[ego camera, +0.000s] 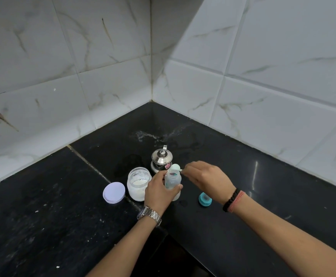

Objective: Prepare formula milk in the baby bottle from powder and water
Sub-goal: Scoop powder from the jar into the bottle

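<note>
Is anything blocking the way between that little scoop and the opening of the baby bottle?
Nothing visible is. The right hand pinches the pale scoop right at the open mouth of the baby bottle, which the left hand grips. The bottle's teal cap lies off to the right on the counter, so the mouth is uncovered.

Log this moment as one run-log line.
step: powder into bottle | left hand: grips bottle | right hand: holds scoop over bottle mouth | jar: open, lid beside | teal cap: off

1 head cam, looking fwd and down at a countertop (263,196) corner, fairly close.
</note>
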